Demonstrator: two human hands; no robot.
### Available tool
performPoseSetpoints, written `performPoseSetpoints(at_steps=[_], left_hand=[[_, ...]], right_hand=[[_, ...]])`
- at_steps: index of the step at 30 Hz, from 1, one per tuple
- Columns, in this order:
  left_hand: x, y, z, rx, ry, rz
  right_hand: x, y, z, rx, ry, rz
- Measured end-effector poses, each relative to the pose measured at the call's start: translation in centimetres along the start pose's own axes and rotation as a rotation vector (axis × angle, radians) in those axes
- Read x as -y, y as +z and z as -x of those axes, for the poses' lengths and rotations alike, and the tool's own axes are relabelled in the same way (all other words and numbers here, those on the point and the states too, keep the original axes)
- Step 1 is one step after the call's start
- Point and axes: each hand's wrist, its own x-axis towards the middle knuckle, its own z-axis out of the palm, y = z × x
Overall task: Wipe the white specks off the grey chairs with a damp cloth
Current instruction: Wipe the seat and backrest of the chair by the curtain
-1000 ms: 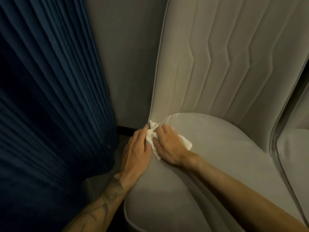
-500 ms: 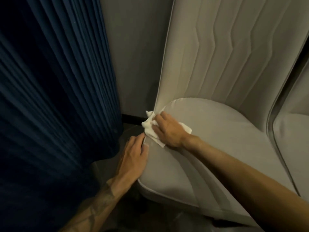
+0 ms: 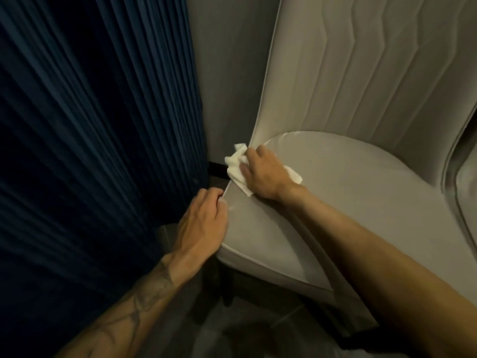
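Note:
A grey upholstered chair with a tall quilted back fills the right half of the view. My right hand presses a crumpled white cloth onto the seat's back left corner, where seat and backrest meet. The cloth sticks out past my fingers and behind my wrist. My left hand lies on the seat's left edge, a little nearer to me, fingers curled over the rim. No white specks are plain to see in this dim light.
A dark blue pleated curtain hangs close on the left. A grey wall stands behind the chair. A second grey chair shows at the right edge. Dark chair legs and tiled floor lie below.
My left hand has let go of the cloth and slid back along the seat's left edge toward me. The right hand keeps the cloth at the back corner. The view has pulled back.

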Motion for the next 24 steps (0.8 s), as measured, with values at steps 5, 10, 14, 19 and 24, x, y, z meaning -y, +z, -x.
performPoseSetpoints(at_steps=[5, 10, 14, 19, 24], left_hand=[[0.3, 0.0, 2.3, 0.004, -0.007, 0.027], [0.8, -1.0, 4.7, 0.028, -0.099, 0.101], [1.6, -1.6, 7.0, 0.049, -0.162, 0.121], [1.1, -1.8, 9.1, 0.153, -0.237, 0.045], [-1.0, -2.7, 10.2, 0.235, -0.316, 0.079]], right_hand=[[2.7, 2.1, 3.1, -0.038, -0.067, 0.05], [5.6, 2.0, 6.7, 0.012, -0.147, 0.097], [7.5, 1.2, 9.3, -0.06, -0.182, 0.117], [8.9, 1.6, 14.2, 0.016, -0.18, 0.032], [6.3, -1.2, 20.1, 0.104, -0.036, 0.057]])
